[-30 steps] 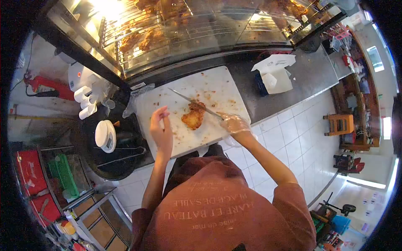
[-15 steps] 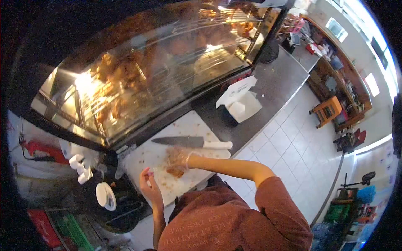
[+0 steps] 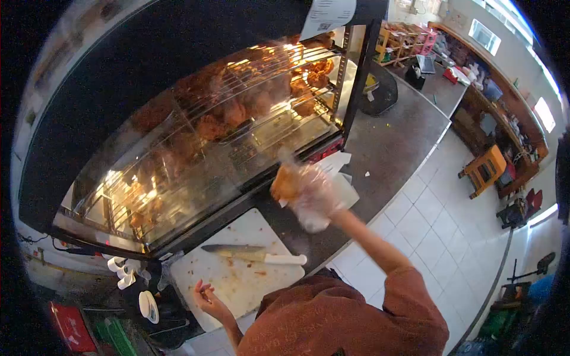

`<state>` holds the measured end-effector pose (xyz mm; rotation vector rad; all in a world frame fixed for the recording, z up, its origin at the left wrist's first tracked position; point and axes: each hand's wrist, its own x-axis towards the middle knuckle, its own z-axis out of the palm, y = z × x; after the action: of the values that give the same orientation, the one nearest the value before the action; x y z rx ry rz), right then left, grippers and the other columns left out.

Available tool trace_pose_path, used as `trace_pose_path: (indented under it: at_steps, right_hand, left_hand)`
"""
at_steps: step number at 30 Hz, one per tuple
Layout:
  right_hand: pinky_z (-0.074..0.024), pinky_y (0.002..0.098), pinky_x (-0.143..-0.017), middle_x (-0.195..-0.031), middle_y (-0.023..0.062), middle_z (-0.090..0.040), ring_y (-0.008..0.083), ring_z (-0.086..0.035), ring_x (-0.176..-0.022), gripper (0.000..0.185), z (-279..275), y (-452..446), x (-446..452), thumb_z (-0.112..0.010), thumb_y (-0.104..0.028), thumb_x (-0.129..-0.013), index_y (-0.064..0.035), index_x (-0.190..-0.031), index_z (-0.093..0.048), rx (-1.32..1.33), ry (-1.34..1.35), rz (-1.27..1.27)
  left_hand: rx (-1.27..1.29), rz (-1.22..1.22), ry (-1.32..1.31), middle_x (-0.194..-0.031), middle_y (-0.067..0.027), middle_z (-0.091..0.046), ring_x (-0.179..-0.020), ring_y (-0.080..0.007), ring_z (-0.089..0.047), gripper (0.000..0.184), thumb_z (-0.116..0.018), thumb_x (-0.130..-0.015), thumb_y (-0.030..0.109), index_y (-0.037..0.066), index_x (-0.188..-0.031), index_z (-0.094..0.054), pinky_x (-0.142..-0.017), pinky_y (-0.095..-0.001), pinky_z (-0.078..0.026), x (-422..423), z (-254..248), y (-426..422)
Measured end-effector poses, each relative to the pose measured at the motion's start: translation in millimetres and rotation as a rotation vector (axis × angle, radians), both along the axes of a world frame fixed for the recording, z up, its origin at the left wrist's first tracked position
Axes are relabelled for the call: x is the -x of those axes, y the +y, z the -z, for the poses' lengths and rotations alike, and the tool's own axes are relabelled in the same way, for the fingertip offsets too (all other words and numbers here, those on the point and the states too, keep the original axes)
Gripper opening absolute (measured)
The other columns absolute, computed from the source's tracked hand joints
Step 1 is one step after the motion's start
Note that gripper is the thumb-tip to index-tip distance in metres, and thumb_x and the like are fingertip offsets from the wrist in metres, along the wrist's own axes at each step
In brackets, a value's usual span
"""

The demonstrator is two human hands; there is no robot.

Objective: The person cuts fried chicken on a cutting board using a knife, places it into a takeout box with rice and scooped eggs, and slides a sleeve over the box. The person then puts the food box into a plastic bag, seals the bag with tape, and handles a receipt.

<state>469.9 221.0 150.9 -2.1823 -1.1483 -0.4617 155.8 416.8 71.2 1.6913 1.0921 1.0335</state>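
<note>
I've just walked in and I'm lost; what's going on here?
A person's gloved right hand holds a browned piece of food, partly hiding a white box from view. A knife lies on the crumb-strewn cutting board. The bare left hand appears empty, over the board's left side.

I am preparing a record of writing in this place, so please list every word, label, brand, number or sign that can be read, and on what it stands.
No text can be read with certainty.
White sheet on the black cabinet: printed lines and a square code, too small.
Brown shirt: faint lettering, too blurred.
</note>
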Motion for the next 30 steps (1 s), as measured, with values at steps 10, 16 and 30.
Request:
trace_pose_path:
  at_steps: [10, 16, 30]
  right_hand:
    - [-0.0290, 0.0410, -0.092, -0.121, 0.0134, -0.045, 0.0269, -0.038, -0.112, 0.060, -156.8, 59.8, -213.0, -0.052, -0.051, -0.074, -0.0131, -0.120, -0.046, 0.123, -0.292, 0.094]
    - [-0.0327, 0.0393, -0.088, -0.117, 0.0110, -0.050, 0.0255, -0.046, -0.104, 0.047, -152.1, 106.5, -260.1, -0.051, -0.045, -0.076, -0.0127, -0.110, -0.053, -0.056, -0.363, 0.380]
    - [-0.0448, 0.0428, -0.070, -0.092, 0.0118, -0.060, 0.0286, -0.058, -0.085, 0.038, -123.3, 68.2, -324.3, -0.059, -0.041, -0.068, -0.0143, -0.095, -0.061, -0.152, -0.614, 0.627]
  left_hand:
    - [0.049, 0.116, 0.013, -0.081, -0.0067, -0.050, -0.074, -0.0134, -0.049, 0.021, -0.040, -0.085, 0.003, 0.000, -0.103, -0.051, -0.067, -0.0256, -0.042, -71.1, -12.9, -110.9]
    - [0.124, 0.019, -0.058, -0.083, -0.0065, -0.050, -0.075, -0.0131, -0.048, 0.022, -0.040, -0.086, 0.005, 0.001, -0.104, -0.050, -0.068, -0.0256, -0.042, -77.0, -11.0, -131.5]
    - [0.119, 0.041, -0.047, -0.084, -0.0068, -0.052, -0.075, -0.0130, -0.050, 0.019, -0.041, -0.086, 0.004, -0.001, -0.100, -0.052, -0.067, -0.0249, -0.044, -84.7, -4.6, -137.2]
